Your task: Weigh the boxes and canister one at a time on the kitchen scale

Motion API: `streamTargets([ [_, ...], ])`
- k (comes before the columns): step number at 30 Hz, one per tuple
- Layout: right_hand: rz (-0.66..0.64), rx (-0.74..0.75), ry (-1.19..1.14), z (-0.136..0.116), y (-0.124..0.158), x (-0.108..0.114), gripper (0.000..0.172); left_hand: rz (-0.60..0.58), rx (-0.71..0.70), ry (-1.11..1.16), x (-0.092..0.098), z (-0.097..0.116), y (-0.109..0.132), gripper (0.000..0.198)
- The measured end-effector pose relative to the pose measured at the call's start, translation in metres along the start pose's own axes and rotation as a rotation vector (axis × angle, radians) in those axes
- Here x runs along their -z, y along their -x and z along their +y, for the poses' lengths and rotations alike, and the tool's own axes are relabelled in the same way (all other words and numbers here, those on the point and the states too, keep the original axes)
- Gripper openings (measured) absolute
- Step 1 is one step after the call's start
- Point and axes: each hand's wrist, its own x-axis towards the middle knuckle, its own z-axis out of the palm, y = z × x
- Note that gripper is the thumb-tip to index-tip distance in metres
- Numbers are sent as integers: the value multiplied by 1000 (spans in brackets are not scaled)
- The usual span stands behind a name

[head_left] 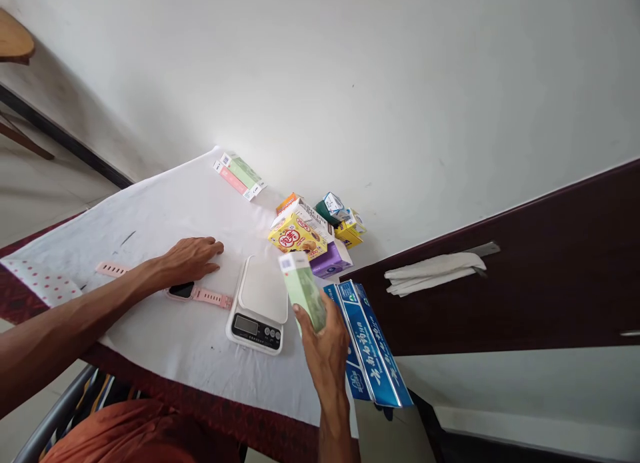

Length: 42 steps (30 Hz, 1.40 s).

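My right hand (323,333) is wrapped round a slim light-green and white box (304,286), held tilted just right of the kitchen scale (264,290). The scale has a bare white plate and a dark display panel facing me. My left hand (194,258) lies on the white cloth with its fingers stretched out, holding nothing. Just below that hand is a pink-strapped smartwatch (213,298), partly covered by my forearm. Beyond the scale, a yellow snack box (295,236) leans among several other cartons.
A green box (243,172) and a pink box (233,181) lie side by side at the far edge. A purple carton (331,260) and blue boxes (373,343) are at the right. A white towel (433,273) hangs on a dark panel.
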Motion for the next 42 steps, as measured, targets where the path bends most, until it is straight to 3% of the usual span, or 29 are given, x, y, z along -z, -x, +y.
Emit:
streamTargets([
  [4, -82, 162, -3, -18, -18, -35, 65, -5, 5, 4, 0, 0, 1, 27],
  [8, -122, 177, -6, -16, -21, -56, 65, -36, 25, -3, 3, 4, 1, 27],
  [14, -144, 185, -19, -15, -24, -37, 76, -52, 13, -13, 4, 5, 2, 26],
  [20, -91, 152, -26, -14, -25, -16, 74, -30, 18, 6, 2, 4, 3, 24],
  [35, -190, 141, -59, -2, -9, -42, 66, -26, 11, 1, 4, 6, 4, 25],
  [42, -188, 73, -111, -10, -6, -34, 67, -1, -1, -9, 0, 5, 5, 18],
])
